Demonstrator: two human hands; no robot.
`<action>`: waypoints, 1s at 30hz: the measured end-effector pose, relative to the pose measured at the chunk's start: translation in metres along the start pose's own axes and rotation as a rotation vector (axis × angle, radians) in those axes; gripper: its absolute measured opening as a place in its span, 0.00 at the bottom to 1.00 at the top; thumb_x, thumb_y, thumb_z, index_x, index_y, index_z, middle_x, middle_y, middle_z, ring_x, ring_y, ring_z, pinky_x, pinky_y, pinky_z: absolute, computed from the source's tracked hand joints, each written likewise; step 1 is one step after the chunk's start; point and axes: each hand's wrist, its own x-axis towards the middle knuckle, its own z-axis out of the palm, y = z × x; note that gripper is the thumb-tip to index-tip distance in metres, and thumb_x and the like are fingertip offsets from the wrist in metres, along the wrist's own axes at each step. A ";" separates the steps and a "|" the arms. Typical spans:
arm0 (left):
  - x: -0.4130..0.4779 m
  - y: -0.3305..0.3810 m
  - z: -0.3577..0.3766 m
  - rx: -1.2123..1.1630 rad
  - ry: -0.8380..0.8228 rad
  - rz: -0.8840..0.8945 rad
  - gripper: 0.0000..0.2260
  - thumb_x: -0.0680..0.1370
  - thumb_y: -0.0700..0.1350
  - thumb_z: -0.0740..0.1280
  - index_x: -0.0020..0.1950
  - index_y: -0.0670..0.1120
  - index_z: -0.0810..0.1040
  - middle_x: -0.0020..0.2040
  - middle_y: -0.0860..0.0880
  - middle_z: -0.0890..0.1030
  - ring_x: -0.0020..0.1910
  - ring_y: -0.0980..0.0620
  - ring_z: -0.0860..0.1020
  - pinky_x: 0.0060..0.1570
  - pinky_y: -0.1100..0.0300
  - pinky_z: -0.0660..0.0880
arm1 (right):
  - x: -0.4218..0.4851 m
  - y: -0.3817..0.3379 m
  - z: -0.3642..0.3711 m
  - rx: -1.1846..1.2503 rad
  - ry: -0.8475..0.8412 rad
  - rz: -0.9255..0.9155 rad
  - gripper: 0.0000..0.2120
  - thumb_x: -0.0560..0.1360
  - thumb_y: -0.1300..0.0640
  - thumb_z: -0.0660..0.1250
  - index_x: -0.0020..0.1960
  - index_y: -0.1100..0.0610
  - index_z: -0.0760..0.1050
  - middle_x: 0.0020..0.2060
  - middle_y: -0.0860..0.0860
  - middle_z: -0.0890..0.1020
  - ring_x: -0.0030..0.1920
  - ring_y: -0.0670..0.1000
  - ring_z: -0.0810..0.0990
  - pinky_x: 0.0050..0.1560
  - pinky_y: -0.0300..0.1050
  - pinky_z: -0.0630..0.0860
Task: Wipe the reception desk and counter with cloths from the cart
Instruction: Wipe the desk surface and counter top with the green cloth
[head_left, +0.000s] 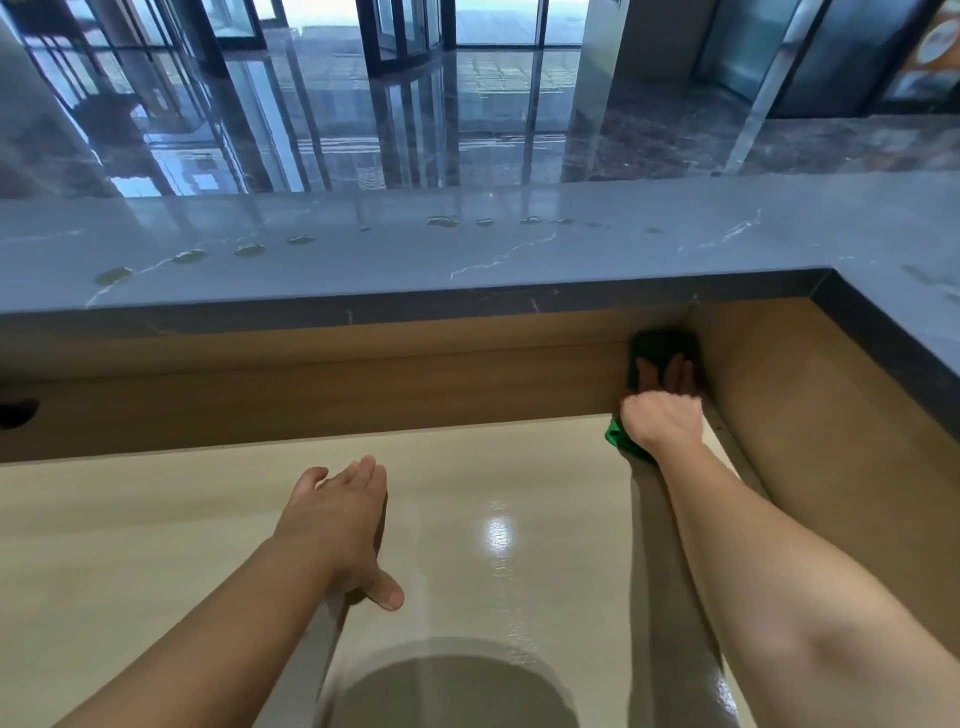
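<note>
Under the inner corner of the marble upper bench (467, 249), the right hand (662, 415) presses a green cloth (660, 348) with straight fingers against the wooden back panel (311, 395). The cloth's upper part is dark in the overhang's shadow, and a bright fold shows beneath the hand. The left hand (337, 514) lies released, palm down, on the beige lower bench (156, 519) below the marble's mid-span. Water drops (249, 250) dot the marble in a row. A side panel (805, 415) closes the corner just beside the cloth. Under the marble's left end, a dark object (15, 413) is cut off by the frame.
</note>
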 end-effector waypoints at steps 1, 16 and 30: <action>0.000 0.000 0.000 -0.008 0.004 0.002 0.59 0.59 0.70 0.74 0.79 0.45 0.48 0.80 0.50 0.48 0.78 0.54 0.50 0.74 0.51 0.43 | -0.003 -0.015 0.000 0.028 -0.008 0.006 0.30 0.81 0.51 0.49 0.80 0.50 0.42 0.78 0.59 0.40 0.78 0.58 0.41 0.76 0.51 0.47; 0.001 0.000 -0.002 0.014 -0.041 -0.016 0.60 0.62 0.69 0.73 0.80 0.46 0.42 0.80 0.49 0.44 0.79 0.52 0.47 0.74 0.49 0.41 | -0.076 -0.158 0.023 0.068 -0.153 -0.700 0.26 0.82 0.45 0.45 0.79 0.41 0.46 0.79 0.45 0.41 0.78 0.46 0.41 0.75 0.48 0.48; 0.001 -0.001 0.001 0.008 -0.009 -0.003 0.61 0.60 0.70 0.73 0.79 0.44 0.44 0.80 0.48 0.46 0.78 0.53 0.48 0.74 0.49 0.41 | -0.008 0.002 0.004 -0.070 0.031 -0.165 0.28 0.83 0.44 0.44 0.80 0.48 0.40 0.79 0.53 0.41 0.79 0.54 0.40 0.77 0.52 0.49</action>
